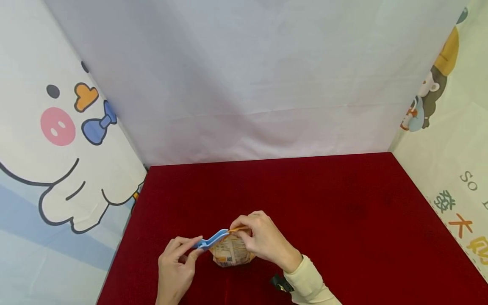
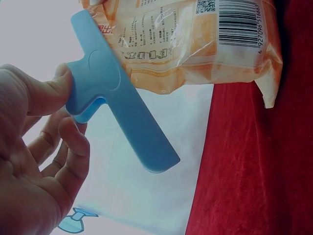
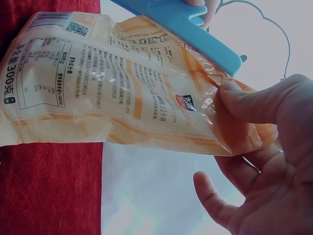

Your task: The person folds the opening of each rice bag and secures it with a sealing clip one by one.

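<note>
An orange and cream plastic food bag (image 1: pixel 230 250), printed with a barcode and small text, stands on the red cloth in the head view. My left hand (image 1: pixel 177 263) pinches the handle of a blue bag clip (image 2: pixel 124 93) between thumb and fingers. The clip's long bar lies at the bag's upper edge, at its left part. With thumb and fingers my right hand (image 1: pixel 264 241) pinches the top edge of the bag, just right of the clip. In the right wrist view the bag (image 3: pixel 98 83) reaches from the thumb across to the left side.
A dark red cloth (image 1: pixel 305 203) covers the table. White curtains (image 1: pixel 267 84) rise behind, with cartoon-printed sheets at the left (image 1: pixel 57 169) and right (image 1: pixel 450 161). A small black object (image 1: pixel 282 283) is beside the right sleeve.
</note>
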The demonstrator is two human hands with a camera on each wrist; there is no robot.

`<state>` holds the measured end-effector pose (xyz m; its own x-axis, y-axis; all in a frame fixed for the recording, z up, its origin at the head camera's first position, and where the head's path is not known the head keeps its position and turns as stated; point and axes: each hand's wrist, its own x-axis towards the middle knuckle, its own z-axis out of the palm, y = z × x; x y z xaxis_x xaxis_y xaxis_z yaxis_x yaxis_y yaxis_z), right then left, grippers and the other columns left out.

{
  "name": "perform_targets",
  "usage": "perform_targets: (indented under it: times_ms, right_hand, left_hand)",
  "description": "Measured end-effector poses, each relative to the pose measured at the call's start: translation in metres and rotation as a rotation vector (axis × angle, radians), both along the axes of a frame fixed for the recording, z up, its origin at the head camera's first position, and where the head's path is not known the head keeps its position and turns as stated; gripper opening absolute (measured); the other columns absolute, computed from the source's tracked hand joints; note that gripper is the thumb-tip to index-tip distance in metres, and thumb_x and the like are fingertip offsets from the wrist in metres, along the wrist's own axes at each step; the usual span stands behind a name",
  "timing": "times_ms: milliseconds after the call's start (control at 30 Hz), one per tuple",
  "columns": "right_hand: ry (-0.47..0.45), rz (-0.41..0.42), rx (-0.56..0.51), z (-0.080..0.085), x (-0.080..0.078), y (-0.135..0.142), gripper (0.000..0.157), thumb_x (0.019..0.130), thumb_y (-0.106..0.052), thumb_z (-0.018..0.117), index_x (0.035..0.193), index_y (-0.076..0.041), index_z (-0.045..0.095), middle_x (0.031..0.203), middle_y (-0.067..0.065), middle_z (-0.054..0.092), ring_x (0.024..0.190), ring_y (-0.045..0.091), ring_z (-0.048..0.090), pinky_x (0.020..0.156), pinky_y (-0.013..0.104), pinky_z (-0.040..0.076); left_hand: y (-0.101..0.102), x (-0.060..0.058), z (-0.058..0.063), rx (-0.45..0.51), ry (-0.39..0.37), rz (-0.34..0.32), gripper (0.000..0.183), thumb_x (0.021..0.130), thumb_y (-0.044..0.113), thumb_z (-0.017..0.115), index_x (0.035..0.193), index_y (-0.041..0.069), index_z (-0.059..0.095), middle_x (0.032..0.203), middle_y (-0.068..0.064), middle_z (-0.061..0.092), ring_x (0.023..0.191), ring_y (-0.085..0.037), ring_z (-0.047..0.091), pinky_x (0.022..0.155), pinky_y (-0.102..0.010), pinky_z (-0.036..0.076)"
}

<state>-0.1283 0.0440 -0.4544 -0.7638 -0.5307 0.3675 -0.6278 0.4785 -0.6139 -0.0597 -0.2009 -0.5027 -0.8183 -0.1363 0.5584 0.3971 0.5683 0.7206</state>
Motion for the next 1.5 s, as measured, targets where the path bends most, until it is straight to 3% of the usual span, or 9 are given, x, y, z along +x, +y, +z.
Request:
perform_targets:
  times_ms: [167,600,900,1133,1300,1500]
  right_hand:
    - [-0.024,-0.011,-0.002,0.001,0.000,0.000,0.013,0.094,-0.008,0.081,0.103,-0.017,0.079,0.098,-0.008,0.082,0.087,0.007,0.067,0.099,0.040,0.052]
    - [-0.072,0.035,0.017,0.002,0.002,0.001,0.018,0.097,-0.002,0.074,0.107,-0.015,0.067,0.101,-0.002,0.078,0.104,0.017,0.072,0.105,0.048,0.053]
    - [-0.129,0.104,-0.112,-0.002,0.001,0.003,0.023,0.095,0.009,0.070,0.106,-0.010,0.070,0.105,0.004,0.079,0.094,0.014,0.075,0.077,0.020,0.061]
    - [-0.115,0.107,-0.094,-0.003,0.000,0.005,0.018,0.098,-0.005,0.076,0.112,-0.014,0.072,0.107,0.000,0.080,0.089,0.006,0.071,0.068,0.017,0.056]
    - [-0.095,0.081,-0.102,-0.005,0.000,0.010,0.018,0.098,-0.014,0.078,0.115,-0.016,0.073,0.107,-0.006,0.080,0.078,0.004,0.061,0.065,0.018,0.048]
    - [-0.123,0.034,-0.110,-0.008,0.000,0.016,0.016,0.099,-0.017,0.077,0.115,-0.020,0.074,0.107,-0.009,0.080,0.086,0.004,0.064,0.078,0.032,0.060]
  left_hand:
    - [0.004,-0.003,0.000,-0.003,0.040,-0.006,0.040,0.074,-0.010,0.090,0.105,0.015,0.086,0.088,0.005,0.073,0.077,-0.002,0.057,0.055,-0.013,0.047]
    - [0.010,-0.006,-0.006,0.056,0.008,-0.033,0.039,0.075,-0.010,0.089,0.106,0.014,0.085,0.089,0.004,0.074,0.077,0.001,0.059,0.054,-0.014,0.046]
    - [0.012,-0.007,-0.008,0.104,-0.016,-0.047,0.038,0.077,-0.010,0.088,0.107,0.013,0.084,0.090,0.001,0.074,0.076,0.000,0.059,0.053,-0.016,0.048]
    - [0.011,-0.003,-0.008,0.131,-0.145,-0.047,0.041,0.082,-0.006,0.086,0.114,0.020,0.083,0.101,0.006,0.076,0.093,0.000,0.066,0.063,-0.019,0.056]
    - [0.010,-0.002,-0.009,0.118,-0.140,-0.047,0.041,0.085,-0.005,0.085,0.117,0.021,0.081,0.108,0.004,0.077,0.096,-0.001,0.065,0.068,-0.018,0.056]
    - [0.011,-0.003,-0.010,0.104,-0.110,-0.048,0.043,0.086,-0.004,0.084,0.120,0.022,0.080,0.112,0.003,0.078,0.100,0.000,0.064,0.072,-0.015,0.055]
